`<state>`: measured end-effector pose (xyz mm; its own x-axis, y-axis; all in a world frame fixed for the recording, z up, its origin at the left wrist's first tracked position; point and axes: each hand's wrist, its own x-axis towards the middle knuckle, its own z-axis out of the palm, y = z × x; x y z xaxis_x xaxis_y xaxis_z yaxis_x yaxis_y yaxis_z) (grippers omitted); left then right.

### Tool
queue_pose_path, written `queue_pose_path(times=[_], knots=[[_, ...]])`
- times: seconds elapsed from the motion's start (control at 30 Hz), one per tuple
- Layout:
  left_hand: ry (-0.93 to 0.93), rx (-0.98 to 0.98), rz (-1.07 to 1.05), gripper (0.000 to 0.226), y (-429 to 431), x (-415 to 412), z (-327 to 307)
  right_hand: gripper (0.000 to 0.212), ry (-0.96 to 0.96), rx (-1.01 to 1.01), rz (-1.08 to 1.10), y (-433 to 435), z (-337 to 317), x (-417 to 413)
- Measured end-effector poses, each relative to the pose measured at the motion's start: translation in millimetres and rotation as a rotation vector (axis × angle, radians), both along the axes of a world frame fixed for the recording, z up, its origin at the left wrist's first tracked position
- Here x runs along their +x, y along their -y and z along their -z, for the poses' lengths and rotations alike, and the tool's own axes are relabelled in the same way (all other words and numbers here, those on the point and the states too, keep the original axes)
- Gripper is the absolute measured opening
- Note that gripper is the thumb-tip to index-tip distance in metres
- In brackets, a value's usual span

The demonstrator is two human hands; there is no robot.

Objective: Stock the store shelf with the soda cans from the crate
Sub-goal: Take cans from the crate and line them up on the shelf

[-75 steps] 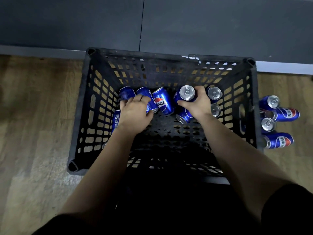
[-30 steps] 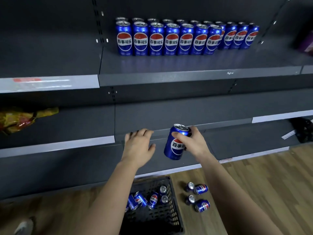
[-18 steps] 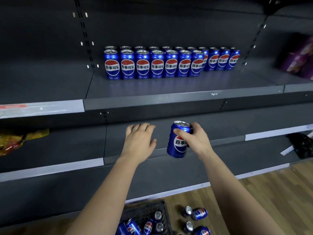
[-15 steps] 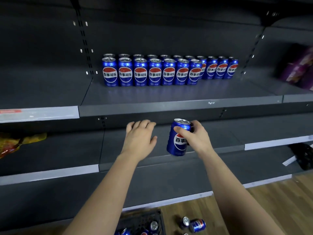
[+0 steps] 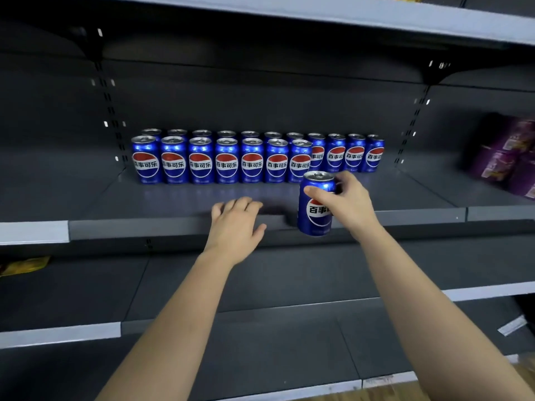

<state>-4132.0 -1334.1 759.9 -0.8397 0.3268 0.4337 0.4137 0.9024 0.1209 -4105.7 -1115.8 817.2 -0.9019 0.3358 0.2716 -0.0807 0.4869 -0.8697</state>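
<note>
Presently, nearest the onlooker, both bare forearms extend toward the dark grey metal shelf (image 5: 173, 224). The left hand (image 5: 234, 227) is spread flat and empty, fingers resting at or just above the shelf's front lip. The right hand (image 5: 347, 204) is closed around a blue aluminium soda can with a red-and-white emblem (image 5: 317, 205), held upright by its upper half, level with the lip and not yet set down.

Beyond it stands the front row of seven matching blue cans (image 5: 223, 162), and behind that a longer back row (image 5: 347, 153) against the rear panel. The open slot lies just right of the front row's last can.

Hazards: the held can's base may strike the lip if carried in too low. A fast or tilted placement may knock the neighbouring can, and the tightly packed rows could topple in sequence. The purple packets (image 5: 509, 157) at far right are well apart.
</note>
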Motion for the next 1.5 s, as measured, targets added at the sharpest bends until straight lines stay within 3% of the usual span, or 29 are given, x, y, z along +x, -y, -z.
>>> queue_pose_path(times=[0.13,0.4,0.67,0.8,1.0,1.3,1.5], knots=[[-0.012,-0.011,-0.018,0.047,-24.5,-13.8,-5.9,0.059,-0.016,0.056,0.011,-27.1,-10.8,-18.1],[-0.013,-0.002,-0.006,0.045,-59.5,-40.9,-9.7,0.050,-0.074,-0.023,0.072,-65.9,-8.0,-63.9],[0.032,-0.017,-0.017,0.045,-70.7,-65.8,-2.1,0.072,-0.025,-0.060,0.087,-77.2,16.4,-96.3],[0.021,-0.013,-0.013,0.044,-78.9,-76.8,-3.8,0.085,0.027,-0.064,-0.008,-76.3,25.5,-98.9],[0.053,-0.013,-0.015,0.045,-89.3,-93.2,-2.3,0.074,0.072,0.008,0.019,-81.7,44.1,-103.3],[0.068,0.087,-0.037,0.039,-90.2,-101.9,8.4,0.081,0.122,0.011,-0.064,-88.0,45.8,-110.6],[0.071,0.087,-0.065,0.042,-88.6,-102.4,12.5,0.062,0.147,-0.053,-0.117,-96.6,51.4,-114.6]])
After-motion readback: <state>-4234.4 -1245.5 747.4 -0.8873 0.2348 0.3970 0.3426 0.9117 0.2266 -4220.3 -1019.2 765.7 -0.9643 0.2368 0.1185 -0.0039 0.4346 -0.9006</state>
